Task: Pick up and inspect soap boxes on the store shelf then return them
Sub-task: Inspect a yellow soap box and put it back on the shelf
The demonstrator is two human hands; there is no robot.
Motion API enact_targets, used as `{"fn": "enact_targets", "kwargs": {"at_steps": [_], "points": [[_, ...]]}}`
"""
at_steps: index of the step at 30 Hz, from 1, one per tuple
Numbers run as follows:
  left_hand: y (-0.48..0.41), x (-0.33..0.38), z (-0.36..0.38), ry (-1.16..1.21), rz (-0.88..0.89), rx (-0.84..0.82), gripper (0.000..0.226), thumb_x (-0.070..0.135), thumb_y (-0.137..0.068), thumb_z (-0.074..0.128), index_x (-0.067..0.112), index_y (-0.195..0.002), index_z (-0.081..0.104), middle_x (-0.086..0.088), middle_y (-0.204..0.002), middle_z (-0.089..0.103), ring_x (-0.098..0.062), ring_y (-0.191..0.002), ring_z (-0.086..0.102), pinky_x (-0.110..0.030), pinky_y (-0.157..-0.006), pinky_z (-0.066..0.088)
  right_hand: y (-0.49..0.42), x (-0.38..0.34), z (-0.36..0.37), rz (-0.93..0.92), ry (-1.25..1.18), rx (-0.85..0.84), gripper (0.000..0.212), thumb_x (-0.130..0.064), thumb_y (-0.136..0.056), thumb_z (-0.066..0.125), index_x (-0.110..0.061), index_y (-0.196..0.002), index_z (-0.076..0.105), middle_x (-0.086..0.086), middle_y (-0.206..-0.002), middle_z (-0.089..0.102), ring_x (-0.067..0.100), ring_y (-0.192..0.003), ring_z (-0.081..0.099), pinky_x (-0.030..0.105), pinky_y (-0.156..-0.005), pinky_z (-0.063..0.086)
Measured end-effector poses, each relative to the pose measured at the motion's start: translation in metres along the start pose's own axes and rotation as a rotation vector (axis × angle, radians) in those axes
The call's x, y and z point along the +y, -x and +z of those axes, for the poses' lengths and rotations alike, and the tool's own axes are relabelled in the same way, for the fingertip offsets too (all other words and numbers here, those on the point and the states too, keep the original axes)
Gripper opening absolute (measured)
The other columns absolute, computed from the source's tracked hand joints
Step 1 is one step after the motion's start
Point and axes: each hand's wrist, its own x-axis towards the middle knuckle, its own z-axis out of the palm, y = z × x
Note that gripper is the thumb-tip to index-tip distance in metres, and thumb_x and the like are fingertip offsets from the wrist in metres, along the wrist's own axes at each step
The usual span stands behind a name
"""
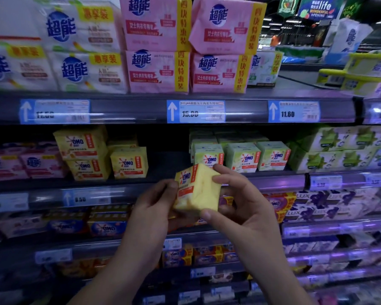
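- Now, your yellow block-shaped cardboard soap box (197,190), OMO logo and red stripe on its front, hangs tilted before the grey middle shelf rail (279,182).
- Your left hand (154,205) grips its printed left face with curled fingers.
- Your right hand (240,201) clamps it, thumb under the lower corner, fingers over the top.
- Behind, left to right: stacked yellow OMO boxes (81,150), then pale green OMO boxes (242,158); pink wrapped packs (156,71) sit above.
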Motion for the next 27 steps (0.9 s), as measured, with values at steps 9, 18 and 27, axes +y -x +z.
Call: {"fn": "enact_targets", "kwargs": {"at_steps": [9,18,27], "points": [[0.006,0.012,-0.016,-0.203,0.247,-0.111,0.05,0.049,-0.075,0.087,0.034,-0.12,0.072,0.004,-0.109,0.08,-0.018,-0.095,0.078,-0.031,-0.071,0.065,-0.002,-0.002,0.01,0.144,0.002,0.148,0.042,-0.065,-0.076,0.074,-0.031,-0.099,0.069,-0.003,-0.091,0.076,0.012,-0.08,0.073,0.025,-0.069,0.06],[0.006,0.015,-0.026,-0.208,0.274,-0.09,0.036,0.051,-0.077,0.084,0.031,-0.104,0.072,0.0,-0.097,0.078,-0.015,-0.071,0.074,-0.025,-0.058,0.059,0.0,-0.001,0.016,0.192,0.099,0.057,0.046,-0.067,-0.078,0.068,-0.023,-0.09,0.065,0.01,-0.081,0.066,0.014,-0.065,0.066,0.026,-0.059,0.058],[0.002,0.006,-0.033,-0.372,0.403,-0.191,0.035,0.02,-0.089,0.079,0.037,-0.118,0.07,0.021,-0.125,0.073,-0.008,-0.108,0.074,-0.032,-0.08,0.065,-0.003,0.007,0.012,0.31,-0.144,0.094,0.015,-0.028,-0.089,0.077,-0.022,-0.089,0.064,-0.005,-0.103,0.078,0.02,-0.097,0.077,0.033,-0.078,0.064]]}}
